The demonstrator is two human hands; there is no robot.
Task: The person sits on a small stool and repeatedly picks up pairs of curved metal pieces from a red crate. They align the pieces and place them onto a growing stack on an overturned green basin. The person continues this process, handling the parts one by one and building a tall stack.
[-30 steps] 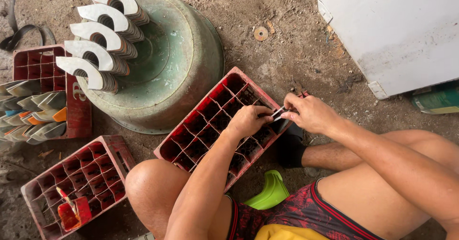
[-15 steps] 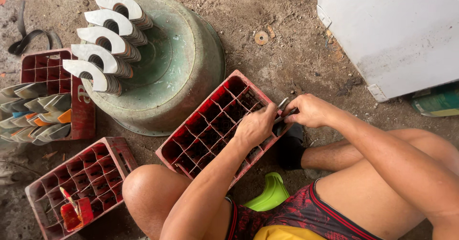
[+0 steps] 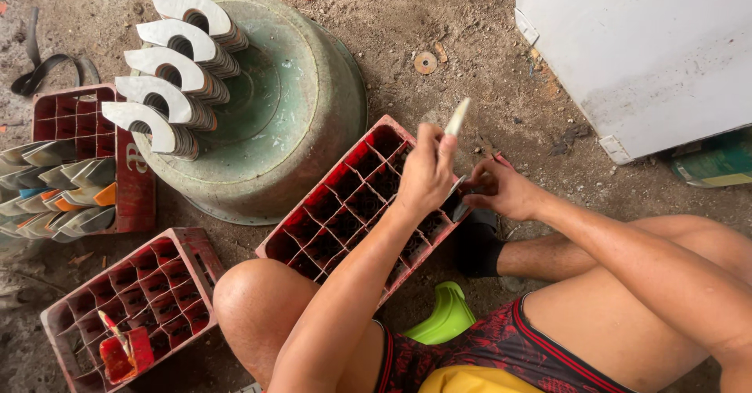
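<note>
- Upturned green basin (image 3: 298, 119): rests on the dirt floor and carries five stacks of white curved cut pieces (image 3: 176, 72) along its left side.
- Red compartment crate (image 3: 352, 201): tilted, its far edge propped against the basin; the cells appear empty.
- Left hand (image 3: 427, 175): raised over the crate's right end, fingers clamped on a thin pale strip (image 3: 457, 117) held upright.
- Right hand (image 3: 505, 191): just beside the left at the crate's corner, fingers curled shut on a small dark item; its kind cannot be told.
- Risk: the strip is pinched at its lower end only; a loosened grip would likely drop it into a cell or onto the dirt.
- Risk: pressure on the tilted crate could shift it off the basin.
</note>
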